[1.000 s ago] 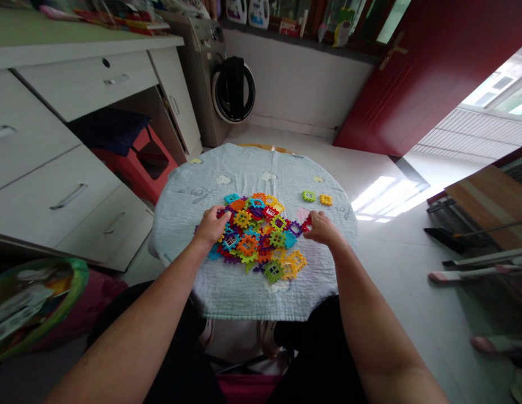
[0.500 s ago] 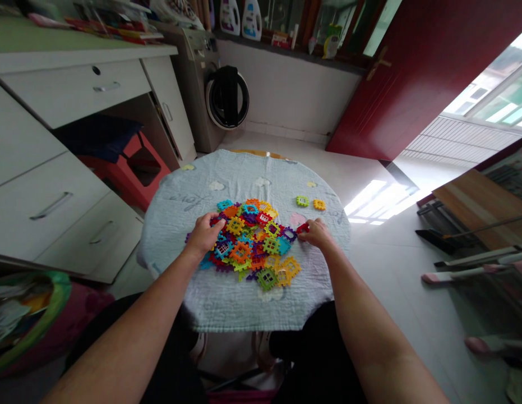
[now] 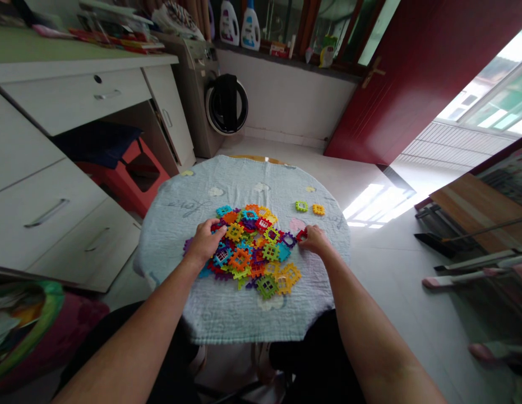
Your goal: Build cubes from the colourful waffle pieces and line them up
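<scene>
A heap of colourful plastic interlocking building blocks [image 3: 239, 259], notched squares with window-like openings, lies on a round table [image 3: 227, 320] under a pale blue cloth. At the heap's left edge is my left hand [image 3: 204, 242], its thumb and fingers curled in among the pieces. Red shows between those fingers, but I cannot tell which piece they grip. My right hand [image 3: 316, 240] pinches a red block [image 3: 301, 235] just off the heap's right side. Next to that red block lies a purple block [image 3: 289, 239]. Farther back, a green block [image 3: 301, 206] and a yellow block [image 3: 318, 209] lie apart.
White drawers [image 3: 54, 207] and a red stool [image 3: 138, 177] stand to the left. Behind the table is a washing machine [image 3: 197, 95] with its door open. A red door [image 3: 382, 84] stands at the back right, and a lined bin [image 3: 71, 331] at the lower left.
The view has tilted up slightly, so everything sits a little lower. Both hands keep nearly the same places, the right still holding the red block.
</scene>
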The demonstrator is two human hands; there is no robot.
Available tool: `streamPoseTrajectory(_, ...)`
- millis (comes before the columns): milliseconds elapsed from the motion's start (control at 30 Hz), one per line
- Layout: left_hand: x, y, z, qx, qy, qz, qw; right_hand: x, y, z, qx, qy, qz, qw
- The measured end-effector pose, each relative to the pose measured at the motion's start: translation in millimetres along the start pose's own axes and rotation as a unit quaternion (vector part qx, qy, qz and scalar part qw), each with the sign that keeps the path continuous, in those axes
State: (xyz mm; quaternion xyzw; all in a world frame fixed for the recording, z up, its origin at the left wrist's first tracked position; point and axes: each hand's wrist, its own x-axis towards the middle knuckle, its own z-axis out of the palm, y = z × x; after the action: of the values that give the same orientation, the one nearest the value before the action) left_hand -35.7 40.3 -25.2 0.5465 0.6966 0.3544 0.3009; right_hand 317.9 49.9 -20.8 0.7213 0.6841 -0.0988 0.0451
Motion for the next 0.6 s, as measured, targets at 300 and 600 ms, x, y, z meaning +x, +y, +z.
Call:
streamPoseTrajectory(300, -0.5, 8.2, -2.7, 0.035, 0.006, 0.003, 0.999, 9.9, 4.8, -6.8, 0.058, 0.052, -0.018, 0.997)
streamPoseTrajectory(600, -4.9, 14.6, -6.7, 0.05, 0.014, 0.015, 0.999, 81.8, -50.1, -31.6, 0.007, 0.068, -0.099, 0.993)
